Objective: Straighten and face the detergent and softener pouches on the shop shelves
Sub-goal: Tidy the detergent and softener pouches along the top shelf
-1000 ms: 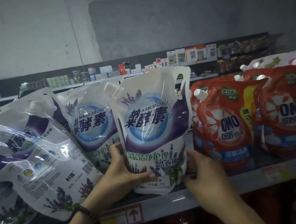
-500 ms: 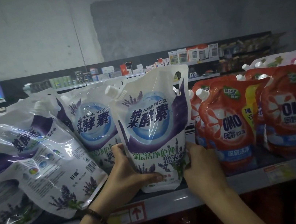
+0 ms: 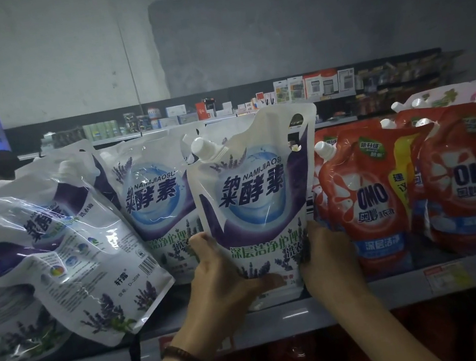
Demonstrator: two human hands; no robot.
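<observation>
Gripping the lavender detergent pouch [image 3: 258,208] low on both sides, the left hand [image 3: 223,278] and right hand [image 3: 325,257] risked its heavy top flopping onto the red OMO pouch [image 3: 369,200].

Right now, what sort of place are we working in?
Probably a small shop's laundry aisle: white-and-purple detergent pouches beside red OMO pouches on a metal shelf with a price tag, boxed goods on a farther shelf. The left hand and right hand grip the front pouch.

Behind the left hand [image 3: 221,284] sits a dark beaded bracelet [image 3: 184,360], perhaps wooden; both forearms are bare.
</observation>
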